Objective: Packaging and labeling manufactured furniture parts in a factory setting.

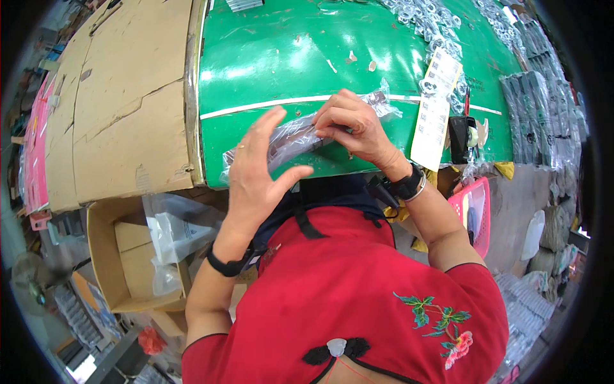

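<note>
Slanting up-right, clear plastic bag

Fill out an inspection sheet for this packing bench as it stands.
Surface: green table, glossy, white stripe across it.
Job's things: long clear plastic bag with dark contents, held above the table's near edge.
Clutter: heap of small clear packets, white label strip, tape dispenser, dark packs.
Grippers: right hand pinches the bag; left hand open, fingers spread, beside it.
Cables: nothing seen.
Surroundings: flattened cardboard, open carton with plastic bags, pink basket.
</note>
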`<state>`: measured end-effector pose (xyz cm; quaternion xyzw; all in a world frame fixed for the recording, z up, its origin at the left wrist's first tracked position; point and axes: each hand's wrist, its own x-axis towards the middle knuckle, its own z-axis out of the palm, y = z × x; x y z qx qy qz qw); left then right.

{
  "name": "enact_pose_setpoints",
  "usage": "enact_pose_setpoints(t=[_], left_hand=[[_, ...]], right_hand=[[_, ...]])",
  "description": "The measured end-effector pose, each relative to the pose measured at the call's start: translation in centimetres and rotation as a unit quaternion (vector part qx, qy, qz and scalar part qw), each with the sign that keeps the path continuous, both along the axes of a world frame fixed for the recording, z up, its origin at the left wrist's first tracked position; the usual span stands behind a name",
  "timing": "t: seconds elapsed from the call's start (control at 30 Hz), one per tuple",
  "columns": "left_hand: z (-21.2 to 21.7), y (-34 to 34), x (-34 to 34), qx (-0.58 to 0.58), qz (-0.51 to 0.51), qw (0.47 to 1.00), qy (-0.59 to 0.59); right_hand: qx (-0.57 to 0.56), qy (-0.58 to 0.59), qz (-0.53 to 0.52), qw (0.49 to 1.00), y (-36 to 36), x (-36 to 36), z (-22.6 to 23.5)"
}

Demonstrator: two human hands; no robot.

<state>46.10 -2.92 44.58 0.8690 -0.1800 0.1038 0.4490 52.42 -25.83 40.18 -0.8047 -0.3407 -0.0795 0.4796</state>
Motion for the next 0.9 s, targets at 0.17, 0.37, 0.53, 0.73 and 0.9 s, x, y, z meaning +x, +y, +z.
enact_pose_setpoints(t=[0.17, 0.37, 0.53, 0.73, 0.9], left_hand=[[0.5, 3.9, -0.6, 0.2, 0.007, 0.98, -0.019], [-1.0, 4.1, -0.4, 0.112, 0.04, 0.993, 0.004], [-2.0, 3.5, -0.4, 0.098, 0.058, 0.993, -0.04], [-1.8, 3.1, -0.5, 0.156, 0.07, 0.983, -0.067], [0.6, 1.3, 0.6, 0.237, 0.042, 0.963, -0.118]], right_hand=[[0.003, 0.016, -0.001, 1.0, -0.2, 0.3, 0.8], [-0.02, 0.026, -0.01, 0.999, 0.1, 0.2, 0.9], [-0.015, 0.062, -0.01, 0.998, 0.3, 0.4, 0.9], [-0.02, 0.089, -0.006, 0.996, 0.5, 0.8, 1.0], [-0.013, 0.086, -0.004, 0.996, 0.3, 0.7, 1.2]])
